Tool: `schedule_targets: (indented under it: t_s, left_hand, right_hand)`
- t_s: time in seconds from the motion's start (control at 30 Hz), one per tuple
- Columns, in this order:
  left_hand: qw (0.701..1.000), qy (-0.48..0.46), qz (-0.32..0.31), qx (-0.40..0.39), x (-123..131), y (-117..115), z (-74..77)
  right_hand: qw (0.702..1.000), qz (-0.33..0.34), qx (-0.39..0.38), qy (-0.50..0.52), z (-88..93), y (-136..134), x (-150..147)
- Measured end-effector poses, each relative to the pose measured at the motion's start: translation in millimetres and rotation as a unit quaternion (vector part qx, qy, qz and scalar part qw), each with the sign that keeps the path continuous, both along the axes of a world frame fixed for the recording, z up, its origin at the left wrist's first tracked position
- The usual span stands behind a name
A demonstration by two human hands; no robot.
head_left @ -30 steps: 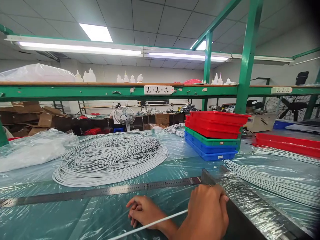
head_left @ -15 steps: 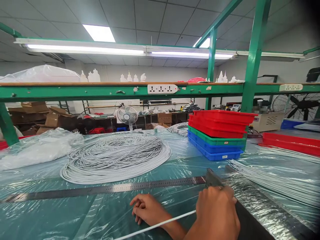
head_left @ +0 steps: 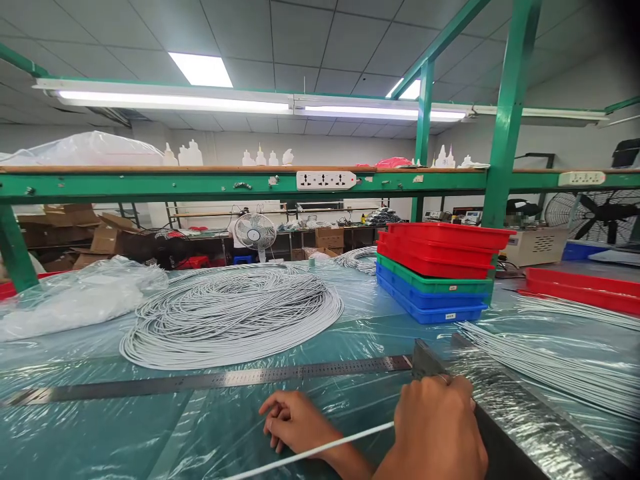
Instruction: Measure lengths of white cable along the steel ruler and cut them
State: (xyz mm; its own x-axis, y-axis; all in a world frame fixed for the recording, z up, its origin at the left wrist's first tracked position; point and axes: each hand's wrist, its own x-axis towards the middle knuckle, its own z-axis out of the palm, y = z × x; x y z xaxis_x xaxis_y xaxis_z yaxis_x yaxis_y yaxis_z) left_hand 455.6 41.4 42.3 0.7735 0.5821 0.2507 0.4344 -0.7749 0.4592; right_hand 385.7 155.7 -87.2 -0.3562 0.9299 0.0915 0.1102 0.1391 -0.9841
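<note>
Film-covered table (head_left: 85, 437): toward its near edge, left hand (head_left: 436, 420) folded around a white cable (head_left: 355, 437), right hand (head_left: 299, 421) loosely half-uncurled.

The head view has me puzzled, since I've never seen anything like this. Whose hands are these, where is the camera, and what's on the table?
There is no machine arm here: the hands belong to a person wearing the camera on their head, so every picture looks forward and down.

The arms appear crossed. The left hand, on the picture's right, grips a white cord beside a dark bar. The cord passes in front of the right wrist. The right hand seems to hold nothing, its fingers loosely curled.

A clear plastic sheet covers the table. On it lie a long metal ruler, a big coil of pale cord, loose strands, and a stack of red, green and blue trays.
</note>
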Motion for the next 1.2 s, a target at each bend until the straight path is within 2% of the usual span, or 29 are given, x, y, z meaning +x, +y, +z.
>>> schedule_targets:
  t_s: [0.23, 0.47, 0.7, 0.9, 1.2]
  left_hand:
    - [1.0, -0.028, 0.005, 0.001, -1, 1, -6.2]
    - [0.998, -0.055, -0.008, -0.006, -3, 1, -5.0]
    - [1.0, -0.01, 0.015, -0.026, 0, -1, -2.3]
    - [1.0, -0.015, 0.017, -0.021, 3, 0, -8.3]
    - [0.999, -0.024, 0.018, -0.014, 4, 1, -8.4]
  right_hand:
    - [1.0, -0.004, 0.004, -0.015, 7.0, -4, 0]
    - [1.0, -0.004, 0.006, -0.02, 3.7, -3, 0]
    - [0.999, -0.011, 0.006, -0.032, 10.1, -5, -1]
    - [0.999, -0.015, 0.013, -0.048, 16.4, -8, -3]
    - [0.998, -0.017, 0.019, -0.06, 14.4, -9, -2]
